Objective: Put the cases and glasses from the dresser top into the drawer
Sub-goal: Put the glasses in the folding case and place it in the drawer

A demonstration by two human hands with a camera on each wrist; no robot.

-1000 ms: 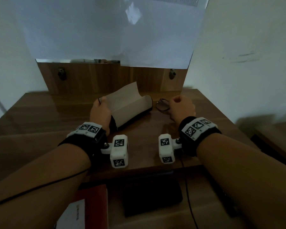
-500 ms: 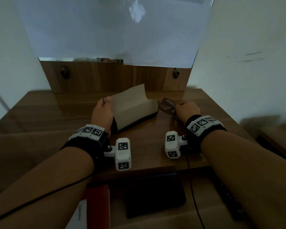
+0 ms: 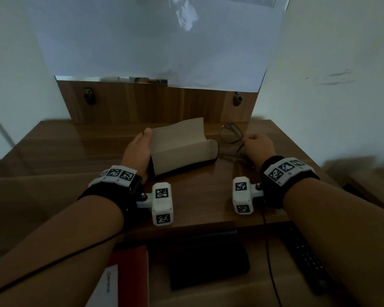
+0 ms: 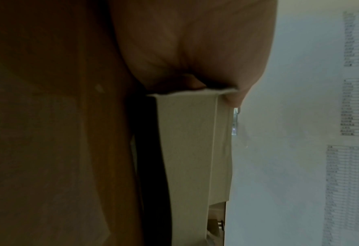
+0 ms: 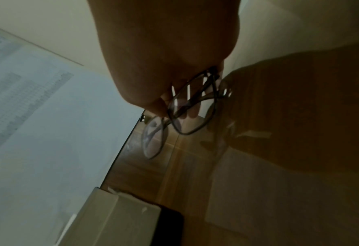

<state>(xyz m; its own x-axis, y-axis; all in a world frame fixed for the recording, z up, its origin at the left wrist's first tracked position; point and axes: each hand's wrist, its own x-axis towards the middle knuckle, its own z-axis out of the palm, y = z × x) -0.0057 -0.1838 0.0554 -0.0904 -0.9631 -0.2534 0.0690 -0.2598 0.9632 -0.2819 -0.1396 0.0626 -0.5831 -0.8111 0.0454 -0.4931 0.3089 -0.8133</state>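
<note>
An opened glasses case (image 3: 182, 149), black outside with a beige lining and its flap raised, lies in the middle of the dresser top (image 3: 60, 151). My left hand (image 3: 140, 147) grips the case's left end (image 4: 187, 133), thumb on the flap's edge. To the right of the case, dark thin-framed glasses (image 3: 231, 135) are pinched by my right hand (image 3: 256, 145). The right wrist view shows the fingers round the folded frame (image 5: 187, 109), a little above the wood. The open drawer (image 3: 264, 273) lies below the dresser's front edge.
Inside the drawer lie a black case (image 3: 208, 264), a red book or box (image 3: 131, 271) with a white label and a black remote (image 3: 306, 260). A paper-covered mirror (image 3: 155, 41) stands behind the dresser top. A white wall (image 3: 330, 74) closes the right side.
My right hand has moved forward and rightward along the dresser top with the glasses in its fingers. The left hand keeps its hold on the opened case.
</note>
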